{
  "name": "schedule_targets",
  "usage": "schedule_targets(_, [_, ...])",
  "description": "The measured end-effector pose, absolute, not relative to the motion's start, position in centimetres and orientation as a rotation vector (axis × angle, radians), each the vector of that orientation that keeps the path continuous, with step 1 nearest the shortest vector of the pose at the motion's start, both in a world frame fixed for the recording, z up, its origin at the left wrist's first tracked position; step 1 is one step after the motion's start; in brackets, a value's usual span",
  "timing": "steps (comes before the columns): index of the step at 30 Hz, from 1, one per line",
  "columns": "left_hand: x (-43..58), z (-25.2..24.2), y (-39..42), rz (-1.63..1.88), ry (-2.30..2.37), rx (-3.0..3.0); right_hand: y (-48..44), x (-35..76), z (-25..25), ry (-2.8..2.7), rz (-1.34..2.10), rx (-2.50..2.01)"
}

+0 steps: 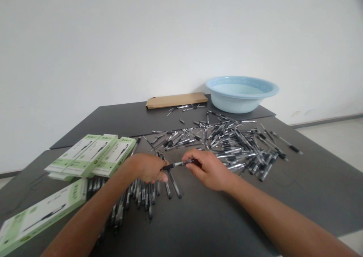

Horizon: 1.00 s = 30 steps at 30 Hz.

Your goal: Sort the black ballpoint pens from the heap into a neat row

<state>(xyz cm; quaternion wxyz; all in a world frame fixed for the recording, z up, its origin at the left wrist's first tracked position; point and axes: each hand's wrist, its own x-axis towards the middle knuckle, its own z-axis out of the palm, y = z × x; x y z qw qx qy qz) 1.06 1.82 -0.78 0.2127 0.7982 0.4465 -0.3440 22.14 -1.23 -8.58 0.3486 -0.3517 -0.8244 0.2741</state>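
Note:
Between my two hands a clear pen with black parts is held nearly level above the table. My left hand is closed on its black end. At the other end, the thumb and fingertips of my right hand pinch the pen. Beneath and beside my left hand lie many similar pens, roughly lined up, partly hidden by my left forearm. Beyond my right hand spreads a loose heap of pens, pointing in many directions.
Green-and-white pen boxes are stacked at the left, with another box nearer me. A flat brown cardboard box lies at the back, beside a light blue basin. The dark tables meet at a seam; a wall stands behind.

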Motion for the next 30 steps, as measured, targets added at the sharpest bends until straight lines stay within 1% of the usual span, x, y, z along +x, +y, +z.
schedule_targets(11, [1.8,-0.8,1.4,-0.954,1.282,2.275,-1.4,21.9,-8.9,-2.249,0.673,-0.905])
schedule_targets(16, [2.0,-0.7,1.2,-1.005,1.264,2.304,-1.5,21.7,-9.1,-2.281,0.650,-0.925])
schedule_targets(30, [1.9,-0.4,0.6,-0.983,1.247,2.335,-1.3,21.6,-9.7,-2.320,0.634,-0.916])
